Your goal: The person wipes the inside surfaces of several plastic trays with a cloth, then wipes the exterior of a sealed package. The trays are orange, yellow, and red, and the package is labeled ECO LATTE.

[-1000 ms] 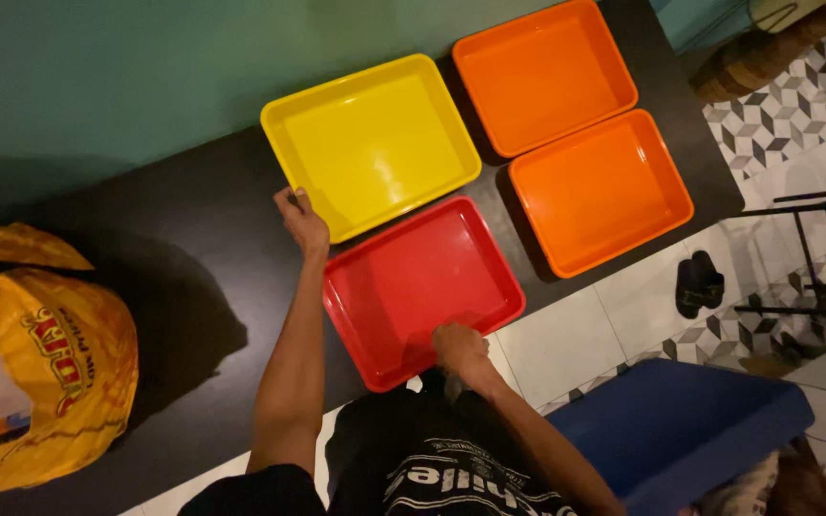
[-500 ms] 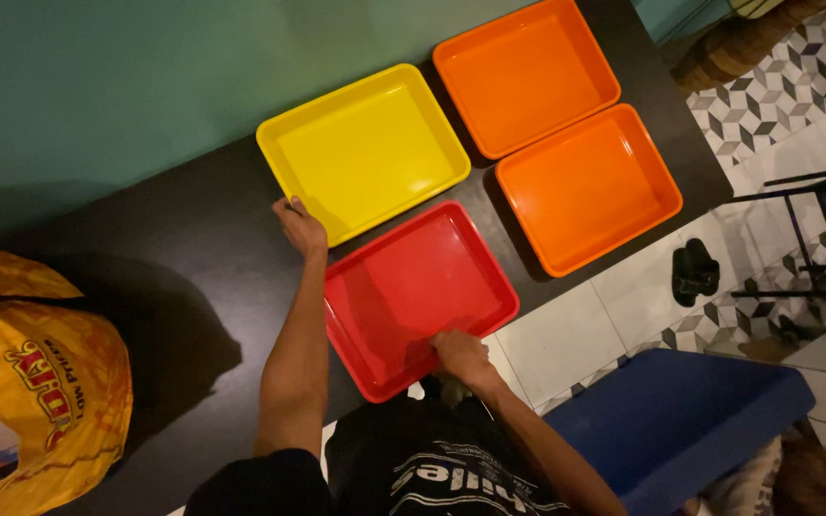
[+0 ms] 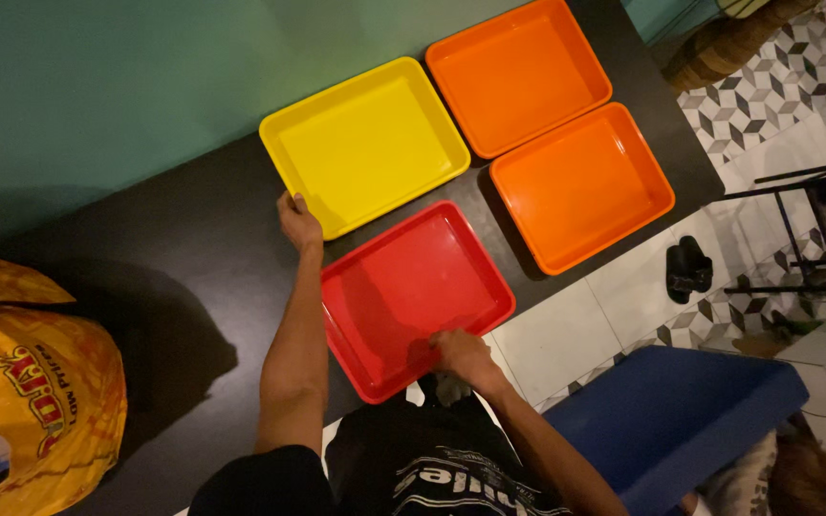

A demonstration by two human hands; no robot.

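While four shallow rectangular plastic trays lie close together on a dark table [image 3: 174, 239], a person seen from above has both hands on them. One red plastic tray [image 3: 413, 291] lies nearest the person at the table's front edge; one yellow plastic tray [image 3: 365, 143] lies behind it, and two orange plastic trays [image 3: 580, 186] lie to the right. Left hand [image 3: 298, 222] rests, fingers curled, at the yellow tray's near left corner. Right hand [image 3: 461, 351] grips the red tray's near rim. One yellow plastic bag [image 3: 35, 401] is cut off at the left edge. One blue box-like object [image 3: 681, 420], lower right, is hard to identify.
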